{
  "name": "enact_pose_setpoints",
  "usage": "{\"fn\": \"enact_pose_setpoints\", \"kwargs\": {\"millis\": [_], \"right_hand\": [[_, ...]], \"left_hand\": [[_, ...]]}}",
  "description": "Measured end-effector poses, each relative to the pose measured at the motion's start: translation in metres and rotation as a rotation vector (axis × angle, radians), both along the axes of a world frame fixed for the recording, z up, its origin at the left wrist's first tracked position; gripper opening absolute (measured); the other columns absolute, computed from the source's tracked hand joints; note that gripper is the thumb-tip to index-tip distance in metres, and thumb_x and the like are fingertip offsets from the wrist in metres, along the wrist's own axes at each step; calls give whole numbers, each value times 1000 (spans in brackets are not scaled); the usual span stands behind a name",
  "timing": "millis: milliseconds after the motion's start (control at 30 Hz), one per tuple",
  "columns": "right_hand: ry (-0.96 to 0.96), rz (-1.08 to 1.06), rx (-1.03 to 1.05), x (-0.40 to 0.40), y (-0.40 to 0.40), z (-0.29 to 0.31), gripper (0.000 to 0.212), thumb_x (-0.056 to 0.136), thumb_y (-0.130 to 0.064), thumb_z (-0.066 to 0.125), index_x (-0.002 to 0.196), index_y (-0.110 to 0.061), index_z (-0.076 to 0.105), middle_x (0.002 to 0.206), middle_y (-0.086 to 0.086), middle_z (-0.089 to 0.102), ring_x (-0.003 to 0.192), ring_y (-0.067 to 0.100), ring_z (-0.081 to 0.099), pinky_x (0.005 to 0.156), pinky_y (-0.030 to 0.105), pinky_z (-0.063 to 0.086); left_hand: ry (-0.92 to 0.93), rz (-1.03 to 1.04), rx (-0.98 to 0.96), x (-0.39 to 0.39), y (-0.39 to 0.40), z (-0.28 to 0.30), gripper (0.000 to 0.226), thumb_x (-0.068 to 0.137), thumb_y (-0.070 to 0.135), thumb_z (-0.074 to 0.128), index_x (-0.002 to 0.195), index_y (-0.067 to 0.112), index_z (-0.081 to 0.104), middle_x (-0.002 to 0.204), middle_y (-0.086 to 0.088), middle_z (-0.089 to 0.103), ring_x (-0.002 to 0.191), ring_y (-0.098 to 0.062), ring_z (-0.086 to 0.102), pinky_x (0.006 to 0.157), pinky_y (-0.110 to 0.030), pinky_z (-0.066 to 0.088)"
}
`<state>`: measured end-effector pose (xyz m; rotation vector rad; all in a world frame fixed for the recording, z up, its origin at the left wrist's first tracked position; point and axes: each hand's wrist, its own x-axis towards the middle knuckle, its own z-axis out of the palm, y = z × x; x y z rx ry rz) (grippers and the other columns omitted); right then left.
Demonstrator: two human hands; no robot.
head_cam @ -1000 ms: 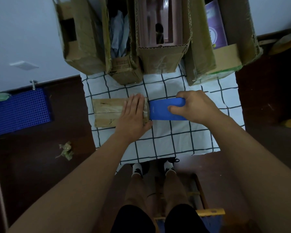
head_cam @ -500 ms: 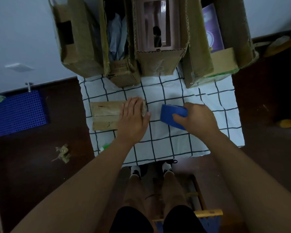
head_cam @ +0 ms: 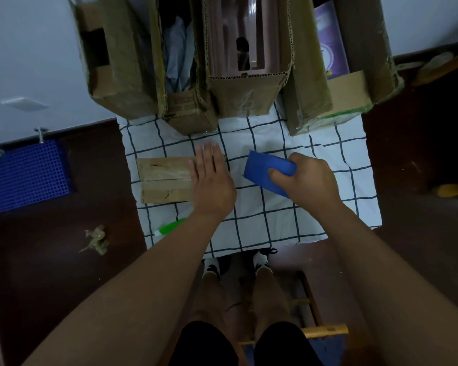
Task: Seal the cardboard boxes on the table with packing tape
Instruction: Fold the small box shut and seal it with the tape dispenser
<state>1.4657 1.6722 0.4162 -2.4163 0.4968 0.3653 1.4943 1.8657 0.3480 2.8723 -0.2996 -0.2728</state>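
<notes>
Left hand [head_cam: 212, 180] lies flat, fingers straight and together, pressing down on the right end of the small box [head_cam: 164, 179]. That box lies flat near the left edge of the table [head_cam: 262, 215], which wears a white cloth with a dark grid. A glossy strip of tape runs along the box's top, over the seam between its flaps.

Right hand [head_cam: 310, 178] is curled round the blue tape dispenser [head_cam: 269, 170], thumb on its near side, and holds it tilted, its left end pointing toward the box. Dispenser and box are apart, with bare cloth between them; I cannot tell whether the dispenser touches the cloth.

Along the far edge stands a row of big boxes [head_cam: 243, 101], open at the top, side by side. One shows pale paper inside, one a brownish insert, and the rightmost holds something purple.

Near the front left corner a green and white object [head_cam: 171, 226] peeks out from under the left forearm. Off the table to the left, a blue perforated panel [head_cam: 24, 175] and a crumpled scrap [head_cam: 95, 239] on the dark floor.
</notes>
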Motion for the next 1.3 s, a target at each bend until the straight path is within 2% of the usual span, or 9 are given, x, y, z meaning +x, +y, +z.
{"fn": "enact_pose_setpoints", "kwargs": {"millis": [100, 233, 400, 600, 700, 867, 967, 1100, 1300], "right_hand": [[8, -16, 8, -1, 1, 2, 35, 86, -34, 70, 69, -9, 53, 53, -6, 45, 51, 6, 42, 45, 23, 26], [-14, -59, 23, -2, -1, 8, 37, 85, -39, 70, 63, -21, 47, 53, -9, 45, 51, 2, 43, 45, 24, 25], [0, -133, -5, -1, -8, 16, 37, 84, -43, 69, 61, -28, 44, 54, -10, 47, 53, 2, 44, 46, 24, 24], [15, -128, 29, -5, 5, 15, 38, 85, -43, 69, 62, -23, 45, 53, -3, 46, 51, 8, 44, 45, 26, 24], [11, -95, 38, -10, 17, 12, 42, 85, -44, 69, 62, -19, 45, 52, -2, 44, 50, 8, 42, 45, 26, 24], [-32, -96, 60, -17, 28, 17, 39, 79, -51, 62, 63, -20, 47, 51, -3, 44, 47, 8, 44, 43, 26, 28], [-72, -134, 55, -21, 26, 21, 40, 84, -43, 69, 60, -25, 42, 49, -9, 40, 50, 2, 50, 40, 18, 29], [-90, -200, 6, -21, 22, 24, 42, 85, -45, 69, 62, -19, 45, 50, -8, 38, 44, 8, 39, 43, 18, 23], [-142, -307, 79, -21, 29, 25, 48, 86, -43, 69, 62, -14, 40, 52, -4, 32, 47, 2, 40, 45, 15, 31]], "left_hand": [[37, -68, -32, 0, 5, 5, 63, 95, 12, 47, 152, 0, 22, 159, -19, 22, 149, -37, 10, 119, -50, -2], [63, -368, -133, -19, 18, 18, 61, 79, -7, 52, 139, -1, 46, 146, -19, 45, 145, -40, 24, 119, -52, 8], [119, -641, -37, -61, 43, 32, 78, 79, -1, 57, 152, 12, 31, 159, -9, 28, 149, -28, 9, 120, -46, 6], [58, -213, 100, -78, 68, 32, 78, 90, 45, 61, 149, 1, 34, 154, -25, 29, 144, -39, 25, 116, -54, 27], [98, -194, 152, -79, 64, 27, 79, 92, 47, 57, 148, -3, 32, 154, -27, 28, 144, -40, 24, 113, -56, 30], [61, -404, 110, -69, 70, 20, 70, 98, 41, 45, 151, 0, 27, 159, -22, 19, 148, -35, 16, 120, -49, 13], [56, -490, 90, -63, 76, 22, 68, 100, 35, 47, 154, 4, 20, 161, -17, 12, 150, -32, 7, 122, -44, 5], [104, -385, -35, -71, 70, 27, 74, 92, 32, 52, 154, 4, 21, 161, -20, 10, 150, -34, 3, 122, -47, 8], [157, -91, -34, -64, 54, 23, 96, 91, 67, 44, 156, 6, 10, 163, -15, 3, 151, -27, -5, 121, -37, -4]]}}
